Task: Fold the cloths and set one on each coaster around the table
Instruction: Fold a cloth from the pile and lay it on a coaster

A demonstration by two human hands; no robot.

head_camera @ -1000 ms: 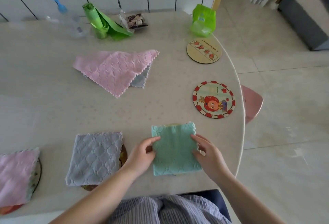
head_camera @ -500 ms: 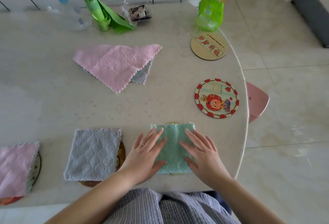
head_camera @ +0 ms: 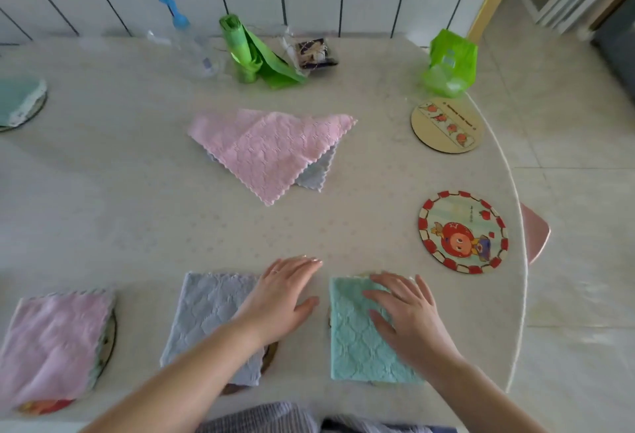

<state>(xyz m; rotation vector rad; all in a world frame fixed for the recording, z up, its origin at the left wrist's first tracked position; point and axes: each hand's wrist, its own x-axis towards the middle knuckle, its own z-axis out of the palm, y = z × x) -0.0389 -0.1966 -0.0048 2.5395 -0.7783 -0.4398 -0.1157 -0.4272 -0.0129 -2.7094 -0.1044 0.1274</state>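
A folded teal cloth (head_camera: 357, 346) lies on a coaster at the near edge; my right hand (head_camera: 405, 315) rests flat on its right half, fingers spread. My left hand (head_camera: 285, 295) hovers open between it and a folded grey cloth (head_camera: 206, 315), which covers another coaster. A folded pink cloth (head_camera: 51, 340) sits on a coaster at the near left. An unfolded pink cloth (head_camera: 264, 147) lies mid-table over a grey cloth (head_camera: 316, 171). Two bare coasters stand at the right: a red-rimmed cartoon coaster (head_camera: 462, 231) and a beige coaster (head_camera: 446, 125).
A teal cloth on a coaster (head_camera: 20, 102) sits at the far left. Along the tiled wall stand a spray bottle (head_camera: 185, 44), a green bag roll (head_camera: 247, 51), a dark packet (head_camera: 314, 54) and a green packet (head_camera: 448, 64). A pink stool (head_camera: 534, 236) pokes out past the curved right table edge.
My left hand has slid off the teal cloth to the left and forward. My right hand stays pressed on the cloth. My head has lifted, showing more of the table and wall.
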